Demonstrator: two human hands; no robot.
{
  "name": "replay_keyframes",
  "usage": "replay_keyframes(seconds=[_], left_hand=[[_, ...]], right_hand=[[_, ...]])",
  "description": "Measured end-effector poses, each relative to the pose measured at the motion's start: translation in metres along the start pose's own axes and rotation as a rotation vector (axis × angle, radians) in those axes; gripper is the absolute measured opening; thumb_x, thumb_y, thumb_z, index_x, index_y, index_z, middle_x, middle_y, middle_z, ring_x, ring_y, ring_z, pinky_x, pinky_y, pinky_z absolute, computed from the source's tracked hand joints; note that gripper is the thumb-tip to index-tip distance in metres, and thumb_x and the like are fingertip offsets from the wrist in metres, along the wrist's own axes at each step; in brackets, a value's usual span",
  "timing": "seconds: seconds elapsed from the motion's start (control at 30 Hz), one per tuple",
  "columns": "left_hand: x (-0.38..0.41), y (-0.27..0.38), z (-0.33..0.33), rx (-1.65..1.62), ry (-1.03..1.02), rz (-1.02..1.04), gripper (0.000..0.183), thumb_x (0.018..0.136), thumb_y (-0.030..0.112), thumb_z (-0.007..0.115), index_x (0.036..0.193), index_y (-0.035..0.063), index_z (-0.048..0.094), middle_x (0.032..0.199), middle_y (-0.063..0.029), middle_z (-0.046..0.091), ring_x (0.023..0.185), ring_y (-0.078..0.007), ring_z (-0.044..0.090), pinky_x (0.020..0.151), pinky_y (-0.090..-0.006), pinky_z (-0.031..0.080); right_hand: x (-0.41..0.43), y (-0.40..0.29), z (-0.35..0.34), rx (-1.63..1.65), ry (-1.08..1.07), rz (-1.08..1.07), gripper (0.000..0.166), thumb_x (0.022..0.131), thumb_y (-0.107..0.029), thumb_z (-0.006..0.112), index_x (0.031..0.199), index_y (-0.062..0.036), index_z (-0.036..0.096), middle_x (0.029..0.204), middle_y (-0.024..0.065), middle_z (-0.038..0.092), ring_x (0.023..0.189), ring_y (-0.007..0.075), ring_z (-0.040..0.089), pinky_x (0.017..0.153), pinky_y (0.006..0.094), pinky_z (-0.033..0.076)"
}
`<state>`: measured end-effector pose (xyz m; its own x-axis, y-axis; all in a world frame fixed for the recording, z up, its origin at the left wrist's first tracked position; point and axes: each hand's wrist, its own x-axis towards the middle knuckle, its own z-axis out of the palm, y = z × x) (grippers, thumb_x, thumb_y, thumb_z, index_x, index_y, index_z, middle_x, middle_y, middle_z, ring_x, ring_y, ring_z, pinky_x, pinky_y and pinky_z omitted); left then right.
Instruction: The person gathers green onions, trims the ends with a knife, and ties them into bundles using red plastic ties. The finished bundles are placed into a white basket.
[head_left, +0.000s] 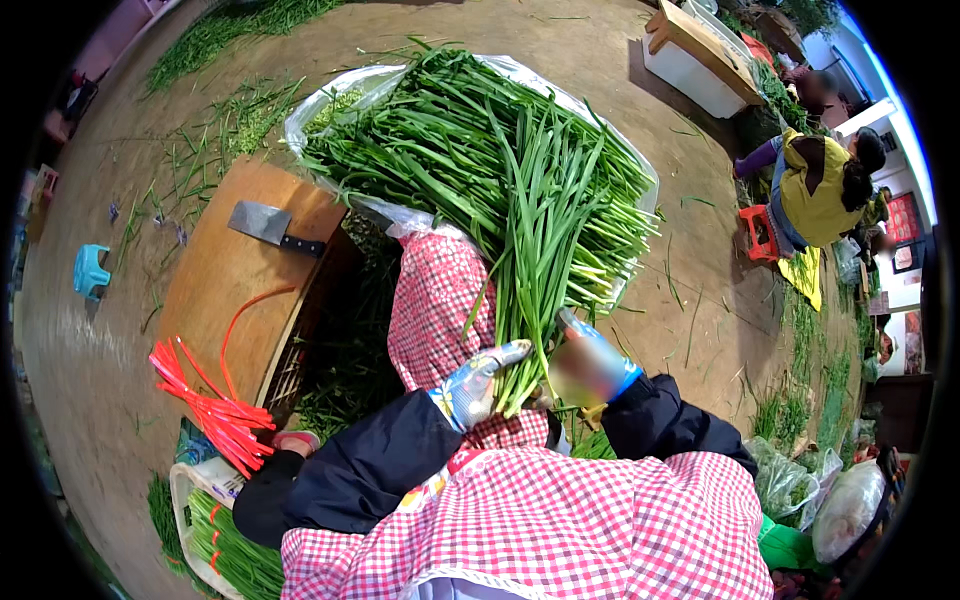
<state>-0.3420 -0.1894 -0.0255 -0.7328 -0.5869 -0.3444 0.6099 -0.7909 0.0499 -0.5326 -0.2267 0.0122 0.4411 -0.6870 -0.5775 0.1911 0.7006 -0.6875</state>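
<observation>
My left hand (474, 384), in a patterned work glove, is closed around the pale stem ends of a bunch of garlic chives (541, 217). The leaves of this bunch fan forward over a large heap of chives (427, 142), which lies on a clear plastic sheet (352, 82) in front of my knees. Just right of the stem ends is my right hand (589, 367), gloved too and partly blurred, its thumb pointing up. Whether its fingers grip any stems is hidden. A pink checked apron (442, 300) covers my lap beneath the bunch.
On the wooden board (217, 247) at left lie a cleaver (274, 227) and red plastic ties (217, 405). A white crate (184, 510) holds tied chives (232, 551). A blue stool (91, 271) stands far left. At right, another person (817, 180) sits on a red stool (759, 232).
</observation>
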Motion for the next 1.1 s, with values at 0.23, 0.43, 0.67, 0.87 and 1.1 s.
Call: replay_keyframes(seconds=[0.23, 0.43, 0.67, 0.87, 1.1], left_hand=[[0.004, -0.011, -0.002, 0.092, 0.037, 0.043, 0.031, 0.094, 0.023, 0.045, 0.112, -0.0013, 0.050, 0.096, -0.0162, 0.062, 0.081, -0.0261, 0.064, 0.074, -0.0414, 0.054], [0.004, -0.010, 0.000, 0.189, -0.002, 0.066, 0.046, 0.086, 0.036, 0.058, 0.116, 0.0014, 0.050, 0.104, -0.0096, 0.061, 0.091, -0.0194, 0.061, 0.078, -0.0334, 0.052], [0.008, -0.014, -0.002, -0.021, 0.008, 0.011, 0.026, 0.091, 0.019, 0.048, 0.109, 0.0003, 0.053, 0.100, -0.0150, 0.063, 0.086, -0.0266, 0.064, 0.080, -0.0409, 0.052], [0.005, -0.014, 0.008, -0.111, -0.024, -0.006, 0.031, 0.092, 0.020, 0.047, 0.116, 0.0007, 0.050, 0.110, -0.0172, 0.058, 0.097, -0.0309, 0.060, 0.087, -0.0487, 0.048], [0.006, -0.015, -0.003, -0.067, 0.000, -0.050, 0.035, 0.091, 0.023, 0.048, 0.118, 0.0008, 0.049, 0.109, -0.0173, 0.060, 0.092, -0.0314, 0.062, 0.085, -0.0517, 0.048]], right_hand=[[-0.020, 0.004, 0.003, -0.291, 0.151, -0.114, 0.045, 0.088, -0.025, 0.058, 0.125, -0.0019, 0.046, 0.112, 0.0061, 0.057, 0.099, 0.0130, 0.055, 0.084, 0.0267, 0.045], [-0.027, 0.002, 0.002, -0.816, 0.368, -0.209, 0.018, 0.084, -0.016, 0.064, 0.088, 0.0011, 0.059, 0.075, -0.0021, 0.056, 0.069, 0.0057, 0.048, 0.061, 0.0232, 0.041], [-0.054, -0.038, 0.022, -0.805, 0.343, -0.124, 0.036, 0.078, -0.032, 0.068, 0.063, -0.0029, 0.054, 0.051, 0.0040, 0.045, 0.049, 0.0085, 0.040, 0.046, 0.0291, 0.034], [-0.057, -0.036, 0.037, -1.379, 0.197, -0.335, 0.033, 0.075, -0.035, 0.070, 0.070, -0.0034, 0.060, 0.053, 0.0110, 0.050, 0.046, 0.0214, 0.044, 0.046, 0.0324, 0.037], [-0.057, -0.042, 0.008, -0.619, 0.091, -0.092, 0.021, 0.084, -0.018, 0.062, 0.095, 0.0002, 0.065, 0.079, 0.0031, 0.062, 0.071, 0.0079, 0.055, 0.066, 0.0224, 0.043]])
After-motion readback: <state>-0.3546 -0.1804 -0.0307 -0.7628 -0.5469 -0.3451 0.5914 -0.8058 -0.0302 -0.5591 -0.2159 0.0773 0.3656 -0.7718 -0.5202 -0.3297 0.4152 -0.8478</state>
